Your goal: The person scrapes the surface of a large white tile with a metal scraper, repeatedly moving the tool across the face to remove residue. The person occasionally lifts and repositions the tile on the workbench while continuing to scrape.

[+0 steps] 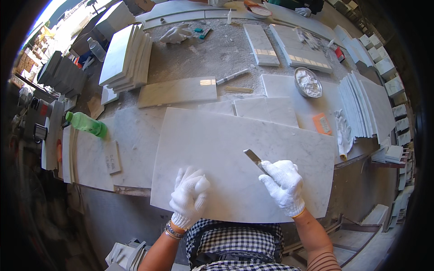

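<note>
A large white marble slab [217, 153] with faint grey veins lies before me, its near edge beside my checked apron. My right hand [285, 184], in a white knitted glove, grips a narrow flat metal scraper [254, 159] whose blade points up and left above the slab. Over the slab's near left part is my left hand [190, 194], gloved likewise and smeared by motion. Its fingers look bent, but I cannot make out whether anything is in them. Beyond the slab stands a bowl of white paste [308, 83], with an orange card [322, 123] nearer to me.
A green bottle [87, 124] lies at the left near a small marked strip [113, 157]. Stacked marble tiles [124, 58] rise at the far left, and upright slabs [364, 106] at the right. A loose glove [343, 133] rests beside them. A marker [233, 76] lies farther back.
</note>
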A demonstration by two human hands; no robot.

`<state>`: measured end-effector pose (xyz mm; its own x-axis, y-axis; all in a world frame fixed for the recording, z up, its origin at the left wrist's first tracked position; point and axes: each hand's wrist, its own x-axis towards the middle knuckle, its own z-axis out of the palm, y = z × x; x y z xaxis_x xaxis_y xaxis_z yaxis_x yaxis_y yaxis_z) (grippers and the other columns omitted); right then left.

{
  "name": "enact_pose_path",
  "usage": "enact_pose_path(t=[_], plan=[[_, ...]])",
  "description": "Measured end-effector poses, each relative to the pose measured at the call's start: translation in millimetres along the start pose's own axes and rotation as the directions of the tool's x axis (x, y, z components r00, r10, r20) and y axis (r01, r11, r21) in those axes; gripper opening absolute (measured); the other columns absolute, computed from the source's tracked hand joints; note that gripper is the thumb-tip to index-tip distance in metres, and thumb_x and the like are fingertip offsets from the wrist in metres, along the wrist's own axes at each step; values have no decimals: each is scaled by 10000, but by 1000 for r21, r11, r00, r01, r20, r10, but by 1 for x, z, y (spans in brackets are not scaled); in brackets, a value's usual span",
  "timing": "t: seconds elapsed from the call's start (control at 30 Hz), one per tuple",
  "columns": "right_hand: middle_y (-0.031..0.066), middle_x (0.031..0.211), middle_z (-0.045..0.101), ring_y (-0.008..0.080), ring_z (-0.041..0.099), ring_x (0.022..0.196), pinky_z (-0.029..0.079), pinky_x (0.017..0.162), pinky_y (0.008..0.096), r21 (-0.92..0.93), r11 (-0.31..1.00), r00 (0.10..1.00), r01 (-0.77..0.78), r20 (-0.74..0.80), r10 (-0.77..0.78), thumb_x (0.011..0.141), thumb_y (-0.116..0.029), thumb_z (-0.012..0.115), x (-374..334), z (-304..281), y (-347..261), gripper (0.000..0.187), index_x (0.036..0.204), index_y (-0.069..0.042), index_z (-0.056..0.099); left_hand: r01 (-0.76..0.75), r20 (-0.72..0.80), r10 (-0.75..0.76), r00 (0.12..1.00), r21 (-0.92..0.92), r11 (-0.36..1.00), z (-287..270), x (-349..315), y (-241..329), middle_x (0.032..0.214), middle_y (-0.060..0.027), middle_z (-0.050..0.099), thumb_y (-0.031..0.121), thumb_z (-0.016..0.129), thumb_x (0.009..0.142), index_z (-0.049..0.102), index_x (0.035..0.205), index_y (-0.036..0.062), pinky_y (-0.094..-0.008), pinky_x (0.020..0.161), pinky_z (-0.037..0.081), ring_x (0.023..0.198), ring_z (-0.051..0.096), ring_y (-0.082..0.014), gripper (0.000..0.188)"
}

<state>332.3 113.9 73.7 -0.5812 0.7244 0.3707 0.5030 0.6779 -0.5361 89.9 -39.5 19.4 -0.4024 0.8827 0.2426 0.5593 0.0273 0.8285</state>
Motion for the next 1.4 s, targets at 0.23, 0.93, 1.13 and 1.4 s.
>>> enact_pose_path(t=[0.23, 0.93, 1.13, 1.4], plan=[[31, 852, 691, 221, 650, 846, 456, 864, 388, -216, 946, 967, 241, 133, -216, 752, -99, 879, -5, 27, -19, 443, 1180, -75, 764, -1, 30, 2, 1000, -34, 999, -11, -20, 12, 1186, -181, 764, 106, 785, 874, 708, 1160, 3, -527, 1164, 420, 1179, 710, -381, 314], [84, 747, 665, 272, 617, 660, 505, 626, 405, -90, 993, 974, 82, 216, -61, 846, -161, 829, -15, 33, -39, 345, 1165, -46, 766, 102, 165, -167, 972, 341, 934, -18, 7, 36, 900, -144, 752, 333, 763, 920, 765, 1035, 70, -410, 732, 579, 812, 737, -345, 287], [81, 745, 668, 263, 625, 663, 510, 627, 399, -96, 993, 976, 67, 213, -46, 848, -160, 827, -17, 34, -42, 338, 1164, -54, 772, 100, 194, -188, 963, 391, 915, -17, 11, 35, 849, -142, 739, 368, 750, 919, 766, 985, 74, -408, 697, 570, 774, 731, -339, 302], [90, 756, 678, 275, 633, 663, 515, 625, 401, -67, 995, 980, 80, 189, -66, 850, -147, 827, -19, 39, -36, 334, 1159, -35, 768, 113, 210, -234, 949, 464, 878, -16, 20, 35, 794, -133, 730, 407, 754, 901, 760, 923, 83, -416, 656, 563, 724, 726, -338, 325]])
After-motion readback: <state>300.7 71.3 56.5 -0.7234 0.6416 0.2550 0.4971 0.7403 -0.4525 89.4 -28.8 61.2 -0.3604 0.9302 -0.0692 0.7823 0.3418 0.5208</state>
